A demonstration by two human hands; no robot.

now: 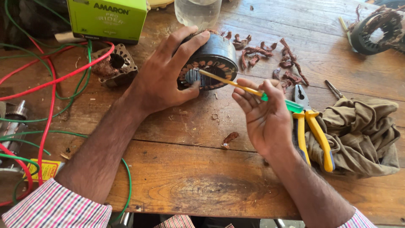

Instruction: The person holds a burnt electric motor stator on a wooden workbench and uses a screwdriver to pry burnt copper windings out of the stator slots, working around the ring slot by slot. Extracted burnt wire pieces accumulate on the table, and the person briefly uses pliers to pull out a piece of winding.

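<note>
My left hand (166,74) grips a round dark metal stator (217,57), tipped on its side on the wooden table (190,177), so its copper-lined slots face me. My right hand (263,114) holds a thin tool with a yellow shaft and green handle (249,89). The tool's tip reaches into the stator's opening. Bits of stripped copper winding (270,57) lie just behind the stator.
Yellow-handled pliers (310,126) lie beside a crumpled olive cloth (363,135) on the right. A second stator (377,31) sits far right. A green box (107,19), a clear container (197,12), a smaller wound core (114,65) and red and green wires (50,84) fill the left.
</note>
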